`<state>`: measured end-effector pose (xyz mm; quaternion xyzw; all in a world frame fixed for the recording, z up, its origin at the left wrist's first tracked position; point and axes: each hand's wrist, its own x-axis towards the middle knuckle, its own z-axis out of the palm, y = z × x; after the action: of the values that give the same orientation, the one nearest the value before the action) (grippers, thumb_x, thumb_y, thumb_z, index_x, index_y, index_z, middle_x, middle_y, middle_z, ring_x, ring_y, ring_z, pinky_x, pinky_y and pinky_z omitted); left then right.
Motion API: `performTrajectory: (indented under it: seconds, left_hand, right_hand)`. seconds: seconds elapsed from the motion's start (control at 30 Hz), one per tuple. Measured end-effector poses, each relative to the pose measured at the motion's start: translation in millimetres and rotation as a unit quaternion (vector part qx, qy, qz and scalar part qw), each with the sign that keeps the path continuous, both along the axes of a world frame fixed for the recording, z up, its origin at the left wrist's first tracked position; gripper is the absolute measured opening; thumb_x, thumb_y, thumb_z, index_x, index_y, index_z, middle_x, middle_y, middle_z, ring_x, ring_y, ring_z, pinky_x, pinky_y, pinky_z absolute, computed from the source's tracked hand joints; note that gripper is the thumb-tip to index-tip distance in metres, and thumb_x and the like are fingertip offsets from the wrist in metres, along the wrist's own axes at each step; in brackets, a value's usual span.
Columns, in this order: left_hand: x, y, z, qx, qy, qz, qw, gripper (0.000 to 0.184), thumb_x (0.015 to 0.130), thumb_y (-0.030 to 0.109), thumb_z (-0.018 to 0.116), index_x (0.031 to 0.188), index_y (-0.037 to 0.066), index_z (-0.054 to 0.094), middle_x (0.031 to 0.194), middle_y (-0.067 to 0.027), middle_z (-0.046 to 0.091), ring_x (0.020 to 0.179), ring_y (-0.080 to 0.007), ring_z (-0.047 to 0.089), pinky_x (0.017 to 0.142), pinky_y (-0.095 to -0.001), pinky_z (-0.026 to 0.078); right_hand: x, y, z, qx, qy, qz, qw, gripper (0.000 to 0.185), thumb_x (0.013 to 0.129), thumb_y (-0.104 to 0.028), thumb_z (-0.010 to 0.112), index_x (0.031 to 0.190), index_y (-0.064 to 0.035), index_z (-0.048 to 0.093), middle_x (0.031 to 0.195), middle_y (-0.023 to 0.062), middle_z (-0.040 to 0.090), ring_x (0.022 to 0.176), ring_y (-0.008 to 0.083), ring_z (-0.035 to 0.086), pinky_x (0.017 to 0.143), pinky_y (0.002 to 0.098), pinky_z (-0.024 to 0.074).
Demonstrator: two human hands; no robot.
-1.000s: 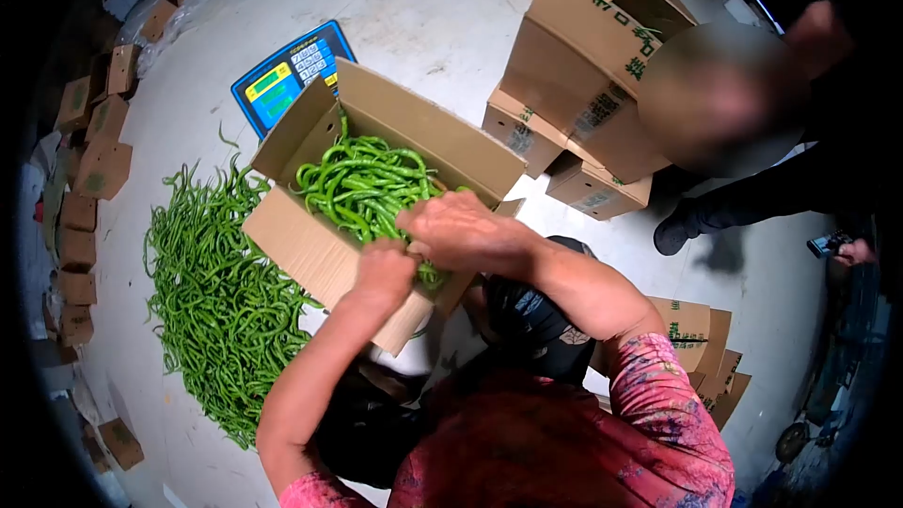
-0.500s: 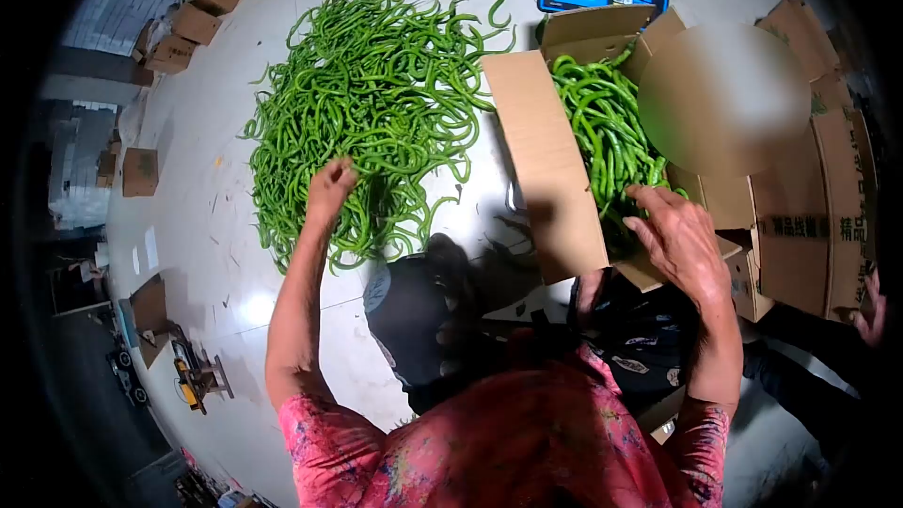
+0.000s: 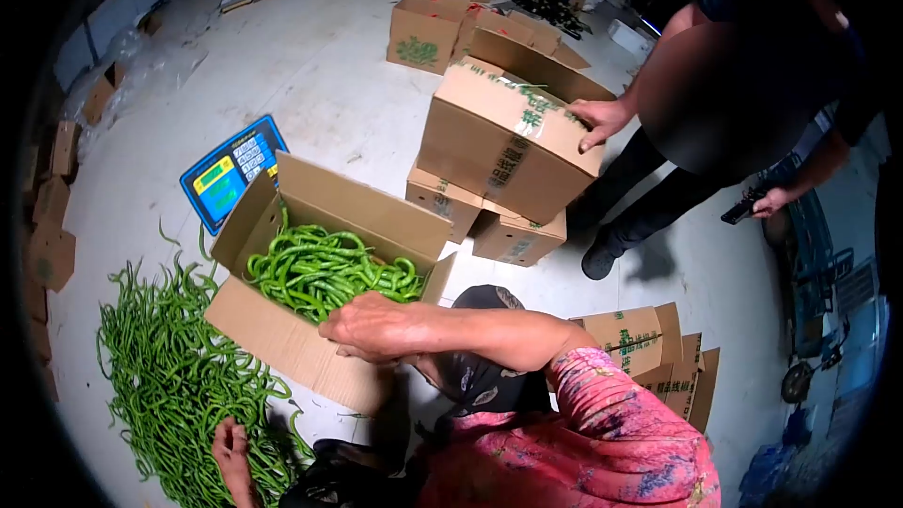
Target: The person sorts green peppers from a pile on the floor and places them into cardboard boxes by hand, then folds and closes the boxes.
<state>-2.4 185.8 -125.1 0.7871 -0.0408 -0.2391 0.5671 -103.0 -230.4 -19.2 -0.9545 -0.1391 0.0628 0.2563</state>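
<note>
- Long, thin, curved green peppers (image 3: 324, 268) lie heaped inside an open, rectangular brown cardboard box (image 3: 362, 207); its flaps stand outward, and the contents sit below the rim.
- Right hand (image 3: 369, 325): positioned at the near edge of the box, beside the peppers, fingers curled and narrow. Whether it grips anything cannot be determined.
- Left hand (image 3: 230, 450): low over the loose pile of slender green peppers (image 3: 179, 367) on the pale, smooth floor (image 3: 310, 47); fingers partly bent. Whether any pepper is held cannot be told.
- The pile lies to the left of the box, with a few stray peppers near its edges.
- A blue-framed, rectangular scale display (image 3: 235, 172) with a white keypad stands just beyond the box.
- Beyond and to the right, a large taped brown carton with green print (image 3: 503, 136) rests on smaller brown cartons (image 3: 517, 240).
- A co-worker's hand (image 3: 602, 120) touches the large carton's top; the other hand (image 3: 773, 201) holds a small dark device (image 3: 740, 210).
</note>
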Motion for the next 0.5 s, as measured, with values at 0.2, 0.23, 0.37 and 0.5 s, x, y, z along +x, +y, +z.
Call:
performTrajectory:
  seconds: [0.2,0.23,0.37,0.5]
  left_hand:
    - [-33.6,-155.6,132.5,0.021,-0.115,-0.173,0.978,0.029,0.088,0.011,0.061,0.114,-0.002,0.06,0.088,-0.0032,0.061,0.077,-0.0097,0.055,0.069,-0.0249,0.046]
    - [-43.8,-171.4,142.1,0.024,-0.147,-0.24,0.959,0.029,0.086,0.008,0.062,0.114,-0.002,0.06,0.088,-0.0046,0.063,0.078,-0.0115,0.057,0.071,-0.0245,0.047]
    - [-94.6,-229.8,185.0,0.04,-0.198,-0.45,0.87,0.035,0.08,0.003,0.066,0.114,0.0,0.061,0.091,-0.0122,0.065,0.08,-0.021,0.063,0.075,-0.0306,0.051]
    - [-121.1,-247.3,155.8,0.044,-0.195,-0.544,0.815,0.037,0.079,0.008,0.068,0.116,0.003,0.061,0.094,-0.0157,0.064,0.087,-0.0311,0.065,0.079,-0.0371,0.051]
  right_hand:
    - [-5.6,-18.6,-4.7,0.0,0.0,-0.006,1.0,0.024,0.081,-0.019,0.061,0.089,0.0024,0.054,0.08,0.0195,0.062,0.08,0.0392,0.063,0.066,0.0488,0.0496]
    - [-7.4,-18.4,-3.2,-0.009,-0.008,-0.012,1.0,0.023,0.082,-0.018,0.06,0.09,0.0034,0.055,0.08,0.0212,0.062,0.079,0.0394,0.063,0.065,0.0493,0.0504]
    - [-14.2,-20.4,1.2,-0.014,-0.02,-0.027,0.999,0.02,0.081,-0.014,0.059,0.09,0.0041,0.056,0.077,0.0216,0.062,0.077,0.0394,0.065,0.065,0.0493,0.0518]
    - [-25.1,-24.9,2.2,-0.012,-0.052,-0.003,0.999,0.018,0.078,-0.009,0.059,0.089,0.005,0.055,0.074,0.0201,0.062,0.073,0.038,0.065,0.062,0.0468,0.0517]
